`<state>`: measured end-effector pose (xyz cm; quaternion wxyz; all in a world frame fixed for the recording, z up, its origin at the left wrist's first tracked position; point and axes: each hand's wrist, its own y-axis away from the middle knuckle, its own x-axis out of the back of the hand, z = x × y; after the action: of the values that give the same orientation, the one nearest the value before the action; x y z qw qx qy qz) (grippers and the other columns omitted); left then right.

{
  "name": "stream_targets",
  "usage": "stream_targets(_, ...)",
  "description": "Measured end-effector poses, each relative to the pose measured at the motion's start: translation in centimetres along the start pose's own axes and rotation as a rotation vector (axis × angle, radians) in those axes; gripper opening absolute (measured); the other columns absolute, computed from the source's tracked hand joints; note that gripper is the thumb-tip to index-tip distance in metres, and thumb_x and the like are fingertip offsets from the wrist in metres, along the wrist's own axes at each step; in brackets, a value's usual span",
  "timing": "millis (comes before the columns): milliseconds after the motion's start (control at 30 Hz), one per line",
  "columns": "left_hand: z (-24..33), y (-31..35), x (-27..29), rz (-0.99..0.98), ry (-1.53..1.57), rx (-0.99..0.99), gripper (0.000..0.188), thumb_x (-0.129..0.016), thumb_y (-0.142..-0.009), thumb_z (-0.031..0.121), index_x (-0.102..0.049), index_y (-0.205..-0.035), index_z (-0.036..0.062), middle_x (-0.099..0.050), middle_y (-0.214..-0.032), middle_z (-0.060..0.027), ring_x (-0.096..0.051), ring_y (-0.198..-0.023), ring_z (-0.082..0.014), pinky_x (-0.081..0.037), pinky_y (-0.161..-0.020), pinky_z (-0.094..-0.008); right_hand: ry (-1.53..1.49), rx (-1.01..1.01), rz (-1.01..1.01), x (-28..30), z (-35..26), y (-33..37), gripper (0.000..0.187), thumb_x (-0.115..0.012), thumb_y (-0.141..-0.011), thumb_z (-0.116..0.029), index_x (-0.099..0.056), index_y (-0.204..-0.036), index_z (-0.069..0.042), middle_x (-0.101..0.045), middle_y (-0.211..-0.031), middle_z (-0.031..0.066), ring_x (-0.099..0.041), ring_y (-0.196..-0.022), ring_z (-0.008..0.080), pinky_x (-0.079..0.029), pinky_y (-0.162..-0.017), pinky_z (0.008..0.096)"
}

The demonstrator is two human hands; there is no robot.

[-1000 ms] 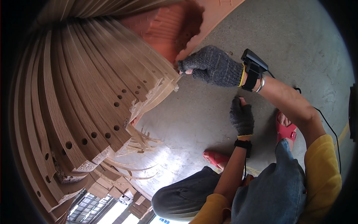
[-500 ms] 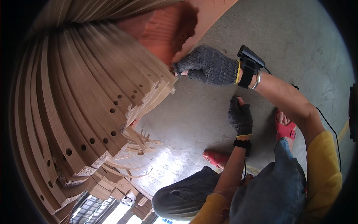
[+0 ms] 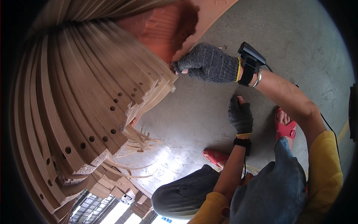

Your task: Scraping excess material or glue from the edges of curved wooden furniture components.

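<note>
A stack of wood-grain boards (image 3: 89,89) with drilled holes and rough, pale edges fills the left side. At the far right corner of the stack, my right hand (image 3: 212,63) in a grey knit glove has its fingers closed at a board's corner; the glove partly hides the fingertips. Thin edging strips (image 3: 136,143) dangle in a tangle from the lower boards. My left hand (image 3: 240,115), in a matching glove, hangs apart from the stack with its fingers curled in and the thumb alongside. No object shows in it.
A reddish-orange ribbed surface (image 3: 167,30) lies beyond the stack. Grey concrete floor (image 3: 291,48) spreads to the right. My feet in red sandals (image 3: 286,125) and my bent knee (image 3: 182,194) are close by. A black cable (image 3: 330,125) runs along my right arm.
My right hand shifts very slightly while staying at the board corner. My left hand stays almost still, and the stack looks unchanged.
</note>
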<state>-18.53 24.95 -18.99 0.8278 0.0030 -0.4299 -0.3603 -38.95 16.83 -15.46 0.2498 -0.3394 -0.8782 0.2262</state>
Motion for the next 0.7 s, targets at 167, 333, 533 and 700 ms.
stream_targets(167, -0.3, -0.3, 0.1, 0.003, -0.011, 0.007, 0.020, -0.053, -0.099, 0.024, -0.059, -0.093, 0.0050, -0.063, -0.088, -0.0216, -0.061, -0.082, -0.0434, -0.047, -0.069, -0.0491, 0.131, 0.034, -0.015, -0.2, -1.0, -0.3, 0.023, -0.069, -0.088, -0.017, -0.070, -0.111, -0.011, -0.072, -0.095, 0.0104, -0.068, -0.086, 0.0296, -0.053, -0.080, 0.0429)
stream_targets(333, 0.3, -0.2, 0.5, 0.020, 0.032, -0.030, 0.021, -0.053, -0.099, 0.025, -0.058, -0.092, 0.0050, -0.062, -0.086, -0.0213, -0.061, -0.082, -0.0428, -0.047, -0.069, -0.0494, 0.195, 0.046, -0.089, 0.3, -1.7, -1.2, 0.023, -0.070, -0.083, -0.014, -0.068, -0.106, -0.012, -0.071, -0.089, 0.0100, -0.068, -0.085, 0.0303, -0.052, -0.078, 0.0436)
stream_targets(533, 0.3, -0.4, 0.8, 0.015, -0.047, -0.001, 0.021, -0.051, -0.099, 0.024, -0.057, -0.093, 0.0051, -0.063, -0.086, -0.0207, -0.062, -0.082, -0.0421, -0.047, -0.069, -0.0488, 0.287, 0.168, -0.285, 0.5, -0.9, -3.5, 0.029, -0.071, -0.081, -0.013, -0.069, -0.110, -0.013, -0.069, -0.096, 0.0092, -0.067, -0.078, 0.0278, -0.054, -0.072, 0.0377)
stream_targets(700, -0.3, -0.9, 0.9, -0.034, 0.037, 0.014, 0.020, -0.053, -0.099, 0.023, -0.058, -0.094, 0.0047, -0.063, -0.085, -0.0205, -0.062, -0.080, -0.0411, -0.048, -0.069, -0.0471, 0.083, 0.069, -0.036, -0.8, -0.5, -1.3, 0.030, -0.070, -0.081, -0.011, -0.068, -0.111, -0.012, -0.068, -0.098, 0.0100, -0.070, -0.085, 0.0288, -0.057, -0.073, 0.0399)
